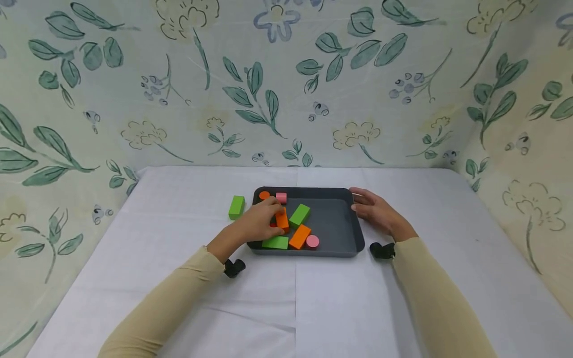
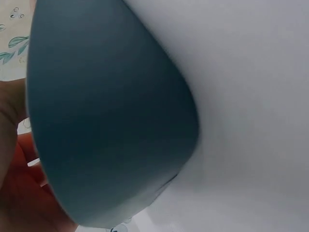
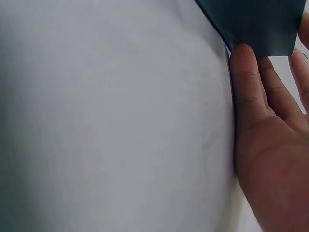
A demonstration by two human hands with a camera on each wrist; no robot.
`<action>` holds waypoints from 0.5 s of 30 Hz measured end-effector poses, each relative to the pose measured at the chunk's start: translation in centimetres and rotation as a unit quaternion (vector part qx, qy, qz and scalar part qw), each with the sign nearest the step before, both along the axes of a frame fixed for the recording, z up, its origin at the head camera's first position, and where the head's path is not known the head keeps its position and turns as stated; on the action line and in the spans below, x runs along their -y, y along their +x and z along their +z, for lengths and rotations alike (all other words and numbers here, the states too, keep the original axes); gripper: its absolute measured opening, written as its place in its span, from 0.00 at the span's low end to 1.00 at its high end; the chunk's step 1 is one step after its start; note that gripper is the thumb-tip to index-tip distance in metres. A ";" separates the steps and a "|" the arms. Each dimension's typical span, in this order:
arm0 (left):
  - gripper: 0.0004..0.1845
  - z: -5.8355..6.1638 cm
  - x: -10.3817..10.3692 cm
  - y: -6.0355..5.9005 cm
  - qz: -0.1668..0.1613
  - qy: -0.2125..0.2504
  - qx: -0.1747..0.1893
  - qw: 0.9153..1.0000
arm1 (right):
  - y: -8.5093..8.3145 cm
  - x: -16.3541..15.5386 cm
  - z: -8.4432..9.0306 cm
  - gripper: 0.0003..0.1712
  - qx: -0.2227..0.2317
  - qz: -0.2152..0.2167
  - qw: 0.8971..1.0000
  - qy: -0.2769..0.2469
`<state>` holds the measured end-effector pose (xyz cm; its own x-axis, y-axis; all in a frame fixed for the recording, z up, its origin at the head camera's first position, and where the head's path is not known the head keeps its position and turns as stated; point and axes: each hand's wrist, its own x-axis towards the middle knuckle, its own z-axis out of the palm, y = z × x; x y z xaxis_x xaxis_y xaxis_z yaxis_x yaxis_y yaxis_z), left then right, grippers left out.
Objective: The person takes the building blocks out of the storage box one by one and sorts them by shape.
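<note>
A dark grey tray (image 1: 333, 223) lies on the table with coloured blocks in its left half. My left hand (image 1: 259, 219) reaches over its left side, thumb and fingers gripping an upper orange block (image 1: 282, 220). Beside that block lie a green block (image 1: 300, 215), another orange block (image 1: 300, 236), a pink cylinder (image 1: 312, 242) and a low green block (image 1: 275, 242). A red piece is mostly hidden under the hand. My right hand (image 1: 378, 211) touches the tray's right end with extended fingers. In the left wrist view the tray wall (image 2: 111, 111) hides the left fingertips.
One green block (image 1: 237, 207) stands outside the tray, to its left. An orange round piece (image 1: 264, 195) and a pink piece (image 1: 281, 198) sit at the tray's far left corner. White cloth (image 1: 179, 308) covers the table; a floral curtain (image 1: 286, 99) hangs behind.
</note>
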<state>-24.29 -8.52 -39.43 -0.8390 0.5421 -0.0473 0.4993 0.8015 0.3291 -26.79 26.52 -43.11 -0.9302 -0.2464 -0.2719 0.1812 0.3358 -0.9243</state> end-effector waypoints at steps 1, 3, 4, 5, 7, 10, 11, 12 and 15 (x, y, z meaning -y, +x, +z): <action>0.28 0.0 -0.1 0.0 0.000 0.003 -0.001 1.000 | 0.0 0.0 0.0 0.41 -0.001 -0.001 1.000 -0.001; 0.29 -0.1 -0.3 0.0 0.002 0.007 0.002 1.000 | -0.1 0.0 0.1 0.41 -0.001 -0.004 1.000 -0.001; 0.29 -0.1 -0.3 0.0 0.004 0.009 0.006 1.000 | -0.1 0.0 0.1 0.41 0.000 -0.005 1.000 -0.001; 0.30 -0.1 -0.4 0.0 0.005 0.010 0.012 1.000 | -0.1 0.0 0.1 0.41 0.000 -0.007 1.000 -0.001; 0.31 -0.1 -0.5 0.0 0.009 0.010 0.026 1.000 | 0.0 -0.1 0.0 0.40 0.000 -0.007 1.000 -0.003; 0.32 -0.3 -0.6 0.1 0.016 0.007 0.043 0.999 | 0.0 0.0 -0.1 0.41 -0.001 -0.004 1.000 0.001; 0.32 -0.3 -0.6 0.1 0.018 0.007 0.046 0.999 | 0.0 0.0 -0.1 0.41 -0.001 -0.004 1.000 0.003; 0.32 -0.3 -0.6 0.1 0.019 0.007 0.047 0.999 | 0.0 0.0 -0.1 0.41 -0.002 -0.004 1.000 0.005; 0.32 -0.5 -0.6 0.0 0.016 0.004 0.050 0.999 | 0.0 0.1 -0.2 0.42 -0.004 -0.006 1.000 0.012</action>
